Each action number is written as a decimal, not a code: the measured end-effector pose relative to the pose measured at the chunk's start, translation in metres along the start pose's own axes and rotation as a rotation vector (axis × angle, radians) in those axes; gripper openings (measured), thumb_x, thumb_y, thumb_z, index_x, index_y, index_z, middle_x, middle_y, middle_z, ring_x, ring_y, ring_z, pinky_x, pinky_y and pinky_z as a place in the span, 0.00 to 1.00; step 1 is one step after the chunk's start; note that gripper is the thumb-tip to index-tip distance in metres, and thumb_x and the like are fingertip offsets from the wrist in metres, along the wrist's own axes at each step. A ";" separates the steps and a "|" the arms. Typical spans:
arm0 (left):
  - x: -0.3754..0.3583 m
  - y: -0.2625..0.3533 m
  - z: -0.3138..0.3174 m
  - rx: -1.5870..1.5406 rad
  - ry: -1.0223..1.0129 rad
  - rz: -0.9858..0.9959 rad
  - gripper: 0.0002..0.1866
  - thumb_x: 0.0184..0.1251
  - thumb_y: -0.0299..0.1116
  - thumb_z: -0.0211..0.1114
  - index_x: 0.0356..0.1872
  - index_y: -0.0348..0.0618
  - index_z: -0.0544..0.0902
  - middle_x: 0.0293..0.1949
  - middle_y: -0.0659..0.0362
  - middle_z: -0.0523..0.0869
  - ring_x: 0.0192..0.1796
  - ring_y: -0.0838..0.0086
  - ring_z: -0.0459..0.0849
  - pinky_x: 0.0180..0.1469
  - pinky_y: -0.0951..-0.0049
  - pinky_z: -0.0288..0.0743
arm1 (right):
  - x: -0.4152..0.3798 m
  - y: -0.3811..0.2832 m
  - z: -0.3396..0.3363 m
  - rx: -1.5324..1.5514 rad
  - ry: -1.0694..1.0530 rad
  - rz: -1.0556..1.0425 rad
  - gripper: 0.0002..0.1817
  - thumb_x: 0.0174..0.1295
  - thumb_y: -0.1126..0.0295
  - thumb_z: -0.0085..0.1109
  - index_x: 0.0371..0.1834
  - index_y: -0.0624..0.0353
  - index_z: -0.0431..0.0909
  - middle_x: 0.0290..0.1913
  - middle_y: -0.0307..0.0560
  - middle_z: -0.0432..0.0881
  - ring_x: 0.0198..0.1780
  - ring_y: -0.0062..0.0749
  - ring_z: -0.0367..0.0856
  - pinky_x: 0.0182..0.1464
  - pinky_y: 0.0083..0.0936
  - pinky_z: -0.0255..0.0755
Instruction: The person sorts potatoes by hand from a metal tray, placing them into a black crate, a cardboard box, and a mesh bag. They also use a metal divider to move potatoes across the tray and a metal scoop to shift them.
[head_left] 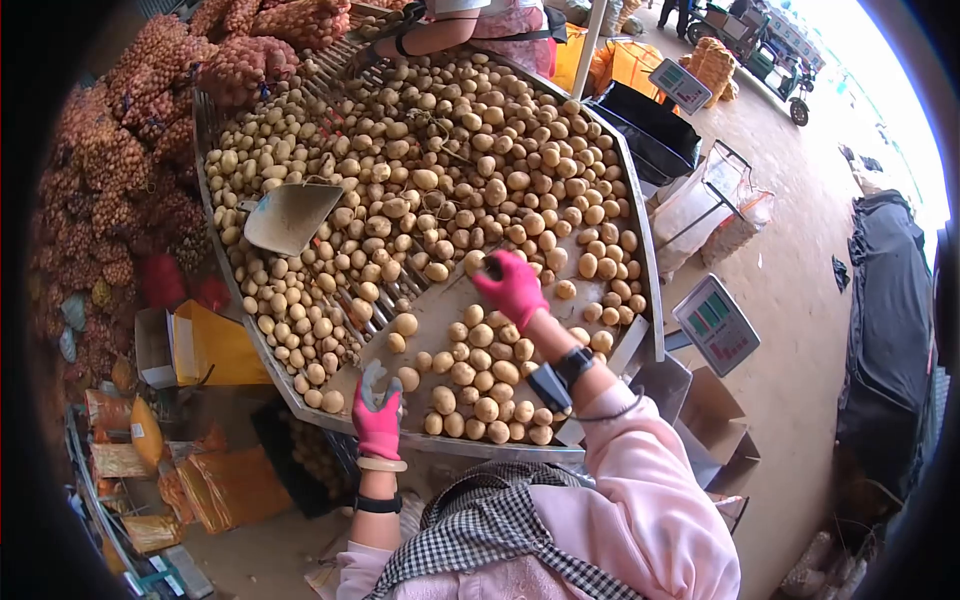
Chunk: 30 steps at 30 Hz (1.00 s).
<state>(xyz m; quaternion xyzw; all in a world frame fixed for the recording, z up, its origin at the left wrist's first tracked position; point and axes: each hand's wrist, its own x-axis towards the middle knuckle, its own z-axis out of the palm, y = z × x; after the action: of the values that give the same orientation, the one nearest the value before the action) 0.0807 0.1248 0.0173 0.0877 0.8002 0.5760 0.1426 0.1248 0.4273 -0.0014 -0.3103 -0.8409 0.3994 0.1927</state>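
Pink-gloved, our right hand (508, 286) curls just right of a potato (474, 262), whether grasping we cannot tell, while our left hand (379, 418), fingers parted, lies left of another potato (408, 379).

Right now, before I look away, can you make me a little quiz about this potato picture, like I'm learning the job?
1. True or false: the scoop is lying on the potatoes.
2. Which of the person's two hands is nearer the front edge of the table?
3. Fill in the missing colour: both gloves show bright ____.

Key:
1. True.
2. The left hand.
3. Pink.
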 end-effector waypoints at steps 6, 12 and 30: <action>-0.020 -0.046 -0.005 -1.302 -0.499 -0.568 0.23 0.79 0.53 0.49 0.60 0.48 0.76 0.58 0.60 0.81 0.33 0.77 0.79 0.32 0.74 0.74 | -0.026 -0.042 0.025 -0.133 -0.065 -0.379 0.28 0.56 0.53 0.70 0.56 0.55 0.76 0.52 0.51 0.79 0.57 0.48 0.76 0.59 0.40 0.71; -0.030 -0.035 -0.009 -1.479 -0.402 -0.630 0.20 0.78 0.46 0.51 0.57 0.40 0.76 0.61 0.49 0.78 0.39 0.71 0.78 0.34 0.75 0.76 | 0.040 0.016 0.047 -0.452 -0.186 -0.246 0.27 0.57 0.54 0.66 0.56 0.53 0.73 0.51 0.51 0.77 0.55 0.46 0.76 0.54 0.43 0.72; -0.055 -0.044 -0.023 -1.437 -0.337 -0.550 0.25 0.78 0.40 0.53 0.73 0.48 0.65 0.68 0.56 0.74 0.49 0.73 0.79 0.44 0.71 0.79 | 0.105 0.047 -0.070 -0.536 -0.249 -0.010 0.30 0.49 0.72 0.65 0.60 0.45 0.78 0.63 0.51 0.73 0.58 0.51 0.79 0.57 0.38 0.77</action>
<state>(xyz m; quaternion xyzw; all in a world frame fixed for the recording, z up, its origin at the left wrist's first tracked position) 0.1257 0.0730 -0.0101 -0.1410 0.1923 0.8750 0.4212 0.1052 0.5594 0.0116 -0.2947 -0.9351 0.1970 0.0013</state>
